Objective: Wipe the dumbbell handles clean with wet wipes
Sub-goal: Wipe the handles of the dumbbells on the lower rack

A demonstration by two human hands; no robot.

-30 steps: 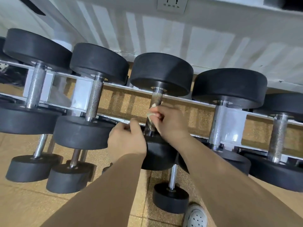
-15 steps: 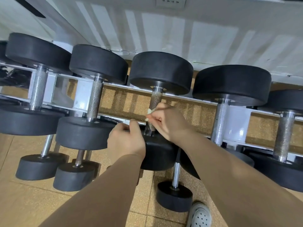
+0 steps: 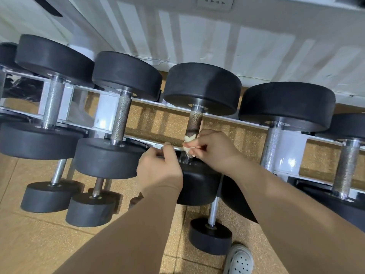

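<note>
My right hand [image 3: 209, 147] pinches a small crumpled wet wipe [image 3: 187, 143] against the lower end of the knurled handle [image 3: 194, 121] of the middle dumbbell [image 3: 201, 88], which lies on the rack [image 3: 104, 113]. My left hand [image 3: 160, 169] is curled just beside its near head, and I cannot tell whether it grips anything. The wipe is limp and may snag on the knurling, so I judge it is best held bunched at my fingertips, and the dumbbell looks too heavy to shift under the rubbing.

This is a gym's free-weight corner. A long white steel rack [image 3: 106, 115] carries a row of heavy black rubber-headed dumbbells [image 3: 126, 76] with knurled steel handles. Smaller dumbbells [image 3: 49, 196] sit below the rack. Under it lies speckled tan rubber flooring [image 3: 29, 244], and behind it stands a white panelled wall [image 3: 217, 36] with a socket [image 3: 214, 2].
</note>
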